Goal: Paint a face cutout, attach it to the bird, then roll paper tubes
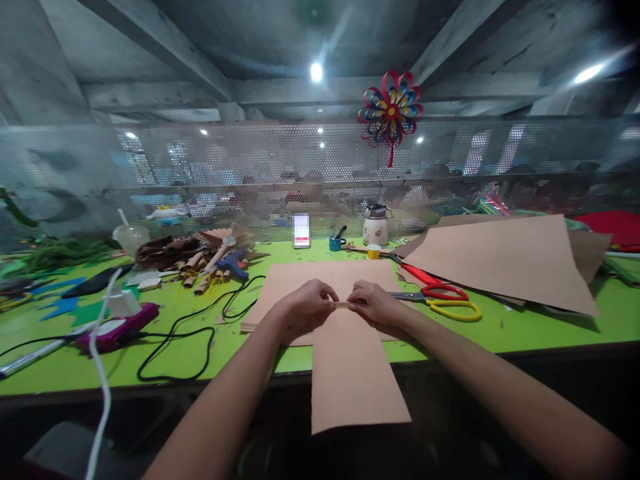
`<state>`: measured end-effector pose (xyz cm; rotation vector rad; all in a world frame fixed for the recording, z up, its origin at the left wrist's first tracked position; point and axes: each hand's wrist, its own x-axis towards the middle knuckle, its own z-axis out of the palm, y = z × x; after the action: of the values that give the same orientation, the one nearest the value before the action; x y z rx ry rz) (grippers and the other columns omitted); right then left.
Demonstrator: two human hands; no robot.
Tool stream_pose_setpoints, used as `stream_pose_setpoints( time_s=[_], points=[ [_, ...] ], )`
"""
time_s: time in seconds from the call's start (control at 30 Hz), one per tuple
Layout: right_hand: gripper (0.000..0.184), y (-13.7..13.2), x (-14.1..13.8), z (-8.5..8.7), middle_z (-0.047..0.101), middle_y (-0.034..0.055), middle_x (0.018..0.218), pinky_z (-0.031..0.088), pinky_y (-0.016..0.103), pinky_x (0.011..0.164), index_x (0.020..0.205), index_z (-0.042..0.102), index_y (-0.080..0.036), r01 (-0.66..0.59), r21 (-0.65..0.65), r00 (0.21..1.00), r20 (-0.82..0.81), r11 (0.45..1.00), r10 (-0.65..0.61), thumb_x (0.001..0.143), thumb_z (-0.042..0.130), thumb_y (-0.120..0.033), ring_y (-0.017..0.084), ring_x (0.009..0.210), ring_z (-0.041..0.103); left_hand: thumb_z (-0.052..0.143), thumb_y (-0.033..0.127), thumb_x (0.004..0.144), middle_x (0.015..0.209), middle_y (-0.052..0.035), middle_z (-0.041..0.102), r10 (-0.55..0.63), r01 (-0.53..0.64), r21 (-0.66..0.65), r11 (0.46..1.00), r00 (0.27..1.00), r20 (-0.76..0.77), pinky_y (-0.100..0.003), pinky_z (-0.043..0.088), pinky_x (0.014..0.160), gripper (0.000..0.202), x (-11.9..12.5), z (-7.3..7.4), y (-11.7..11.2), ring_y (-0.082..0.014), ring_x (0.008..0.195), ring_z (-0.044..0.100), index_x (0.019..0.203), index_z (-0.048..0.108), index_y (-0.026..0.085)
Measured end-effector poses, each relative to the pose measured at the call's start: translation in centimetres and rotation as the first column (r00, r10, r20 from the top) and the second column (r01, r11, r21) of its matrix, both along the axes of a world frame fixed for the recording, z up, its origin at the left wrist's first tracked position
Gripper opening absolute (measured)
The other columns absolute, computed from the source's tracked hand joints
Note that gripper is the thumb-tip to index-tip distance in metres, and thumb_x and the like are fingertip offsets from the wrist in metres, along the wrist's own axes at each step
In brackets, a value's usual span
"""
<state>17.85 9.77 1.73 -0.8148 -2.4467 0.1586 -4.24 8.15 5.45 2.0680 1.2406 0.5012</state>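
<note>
Both my hands meet over a long strip of tan paper [353, 373] that hangs off the front edge of the green table [525, 327]. My left hand [305, 307] and my right hand [373, 305] are closed in pinches on a narrow fold at the strip's far end. Under the strip lies a stack of tan paper sheets [295, 280]. Red-handled scissors [430, 285] and yellow-handled scissors [453, 310] lie just right of my right hand.
Large tan sheets [505, 260] cover the right of the table. A blue glue gun [233, 263] with black cable [190, 333], paper scraps, a phone [301, 230], a tape roll [373, 251], a small pot [375, 228] sit behind. A paper pinwheel [391, 110] hangs on the mesh screen.
</note>
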Motion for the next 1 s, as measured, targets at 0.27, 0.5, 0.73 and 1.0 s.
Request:
stream_pose_setpoints(
  time_s=[0.27, 0.5, 0.73, 1.0],
  points=[
    [0.011, 0.0, -0.2, 0.3, 0.06, 0.0057, 0.075, 0.04, 0.023, 0.061, 0.078, 0.074, -0.013, -0.002, -0.043, 0.999, -0.035, 0.999, 0.001, 0.083, 0.064, -0.014, 0.013, 0.067, 0.053, 0.063, 0.024, 0.068, 0.067, -0.0044, 0.064, -0.041, 0.038, 0.133, 0.99, 0.999, 0.02, -0.024, 0.039, 0.055, 0.018, 0.1, -1.2, 1.2, -0.0144, 0.061, 0.052, 0.074, 0.074, 0.012],
    [0.02, -0.1, 0.1, 0.6, 0.062, 0.0066, 0.077, 0.041, 0.024, 0.063, 0.081, 0.076, -0.016, -0.027, -0.031, 1.0, 0.003, 0.999, 0.027, 0.087, 0.057, -0.016, 0.014, 0.069, 0.056, 0.053, 0.028, 0.084, 0.082, -0.0074, 0.06, -0.088, 0.101, 0.312, 0.945, 0.995, -0.057, -0.026, 0.042, 0.065, 0.029, -0.8, -1.4, -0.4, -0.0165, 0.071, 0.054, 0.097, 0.076, 0.016],
    [0.024, -1.6, 0.1, 1.1, 0.06, 0.0071, 0.081, 0.039, 0.025, 0.063, 0.078, 0.07, -0.015, -0.018, 0.013, 0.998, 0.053, 1.0, 0.018, 0.09, 0.05, -0.016, 0.014, 0.07, 0.054, 0.048, 0.024, 0.089, 0.084, -0.0066, 0.054, -0.082, 0.153, 0.396, 0.905, 0.978, -0.191, -0.027, 0.04, 0.069, 0.028, -0.7, -1.3, -1.4, -0.0177, 0.076, 0.051, 0.099, 0.073, 0.017],
    [0.02, -1.7, 1.5, 1.1, 0.059, 0.0069, 0.085, 0.041, 0.027, 0.069, 0.078, 0.066, -0.016, -0.039, -0.027, 0.999, 0.02, 0.999, 0.039, 0.091, 0.05, -0.016, 0.016, 0.077, 0.053, 0.046, 0.022, 0.09, 0.084, -0.006, 0.054, -0.073, 0.139, 0.368, 0.919, 0.979, -0.189, -0.026, 0.04, 0.071, 0.03, -1.4, -1.4, -1.3, -0.0178, 0.078, 0.052, 0.104, 0.072, 0.017]
  ],
)
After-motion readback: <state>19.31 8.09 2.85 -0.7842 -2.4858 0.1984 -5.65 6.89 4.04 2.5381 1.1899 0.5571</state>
